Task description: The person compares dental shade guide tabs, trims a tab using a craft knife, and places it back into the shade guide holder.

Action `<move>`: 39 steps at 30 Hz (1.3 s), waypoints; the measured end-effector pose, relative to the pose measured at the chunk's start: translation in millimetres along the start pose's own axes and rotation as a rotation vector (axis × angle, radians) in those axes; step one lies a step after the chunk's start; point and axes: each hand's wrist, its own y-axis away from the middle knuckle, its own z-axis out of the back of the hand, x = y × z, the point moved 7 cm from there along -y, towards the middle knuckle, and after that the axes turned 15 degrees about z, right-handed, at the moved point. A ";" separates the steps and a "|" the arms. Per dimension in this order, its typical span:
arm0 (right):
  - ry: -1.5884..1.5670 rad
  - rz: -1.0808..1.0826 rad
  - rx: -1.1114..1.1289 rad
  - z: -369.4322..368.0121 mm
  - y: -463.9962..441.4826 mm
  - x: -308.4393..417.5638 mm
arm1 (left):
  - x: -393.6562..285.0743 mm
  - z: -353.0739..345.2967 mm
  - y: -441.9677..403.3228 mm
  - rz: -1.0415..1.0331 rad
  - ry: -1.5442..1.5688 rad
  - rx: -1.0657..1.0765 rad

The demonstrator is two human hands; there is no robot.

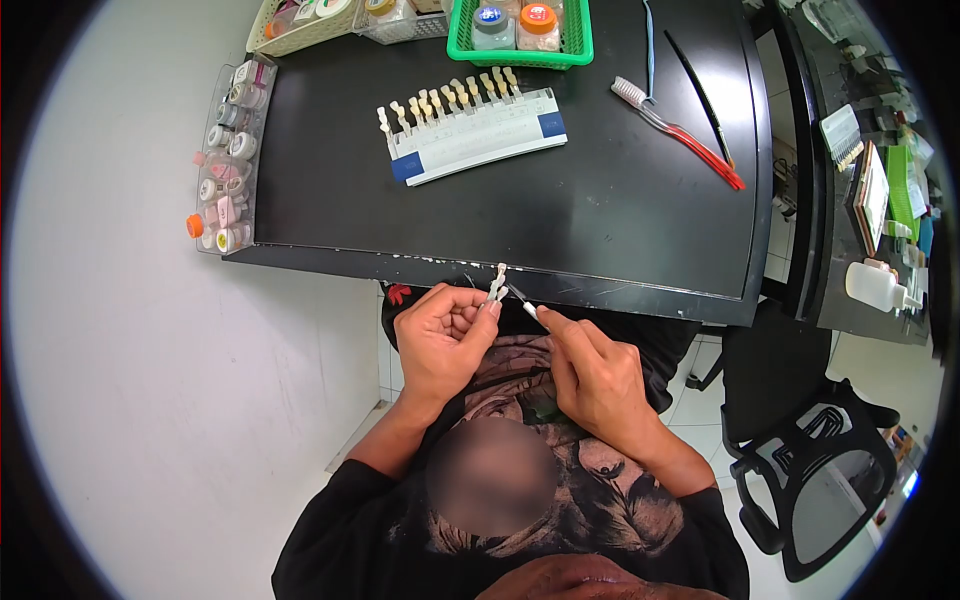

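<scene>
In the head view, my left hand (442,338) pinches a small whitish tooth-shaped tab (499,280) between thumb and forefinger, just off the desk's front edge. A second pale piece seems to lie against it, too small to make out. My right hand (600,378) grips a slim tool with a white handle (531,309) and a thin dark tip. That tip points up and left, close beside the tab; whether they touch I cannot tell. Beyond both hands, a tooth shade guide (480,138) with a row of several tabs lies on the black desk (330,150).
At the back stand a green basket (520,60) of jars and a cream basket (300,42). A clear box (262,160) of small jars lines the left edge. A red toothbrush (690,145) and a thin black brush (698,90) lie right. An office chair (800,450) stands at right.
</scene>
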 end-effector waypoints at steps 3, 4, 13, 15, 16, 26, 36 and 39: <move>0.004 0.004 0.008 0.9 -1.8 0.5 | -1.2 0.0 -0.1 0.017 -0.001 0.000; 0.006 0.006 0.011 1.3 -2.4 1.0 | -2.6 -0.1 0.3 0.027 -0.001 0.000; 0.012 -0.008 0.029 -0.8 -1.7 0.5 | -3.1 0.4 0.1 0.031 -0.010 0.005; 0.012 -0.008 0.027 -0.9 -1.8 0.8 | -3.5 0.5 -0.1 0.017 -0.012 0.001; 0.010 -0.007 0.024 -0.7 -2.0 1.0 | -2.9 0.6 -0.7 0.001 -0.018 -0.002; -0.004 0.010 0.009 -0.9 -1.8 1.2 | -3.0 1.0 -0.6 0.023 -0.014 0.004; 0.004 -0.027 0.064 0.4 -3.7 3.1 | -2.9 0.9 -0.4 0.019 -0.004 0.004; 0.020 -0.018 0.072 1.0 -4.6 4.2 | -3.5 0.8 -0.3 0.019 -0.004 0.005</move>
